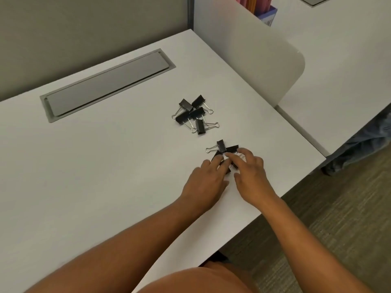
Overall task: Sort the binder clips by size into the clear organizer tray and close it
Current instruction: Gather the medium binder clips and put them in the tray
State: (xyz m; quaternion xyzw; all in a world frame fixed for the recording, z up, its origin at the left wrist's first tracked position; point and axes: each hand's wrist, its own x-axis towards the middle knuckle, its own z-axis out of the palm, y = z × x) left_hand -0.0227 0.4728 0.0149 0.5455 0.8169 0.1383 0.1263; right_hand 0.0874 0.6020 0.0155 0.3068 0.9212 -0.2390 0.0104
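White desk [95, 166] is filling most of the head view, with a grey cable hatch [105, 85] lying far left and a pale rounded partition [254, 49] standing at the far right edge. The clear organizer tray is not showing anywhere in this view.

Two groups of black binder clips are lying on the desk, well apart. The far pile [193, 114] is sitting beyond both hands, its wire handles pointing out in several directions, so it has no single long axis. The near cluster [224, 148] is lying right at the fingertips; its one clearly visible clip is resting with its handle pointing left, long axis running roughly left to right.

The left hand [204, 180] is reaching in palm down, fingers extended over the near side of that cluster and covering part of it. The right hand [252, 176] is coming in beside it, fingers curling onto the clips; whether it is pinching one I cannot tell, because the fingers are hiding the contact. Both hands are about equally near this cluster, so it looks like the group being handled next, probably by the right hand.
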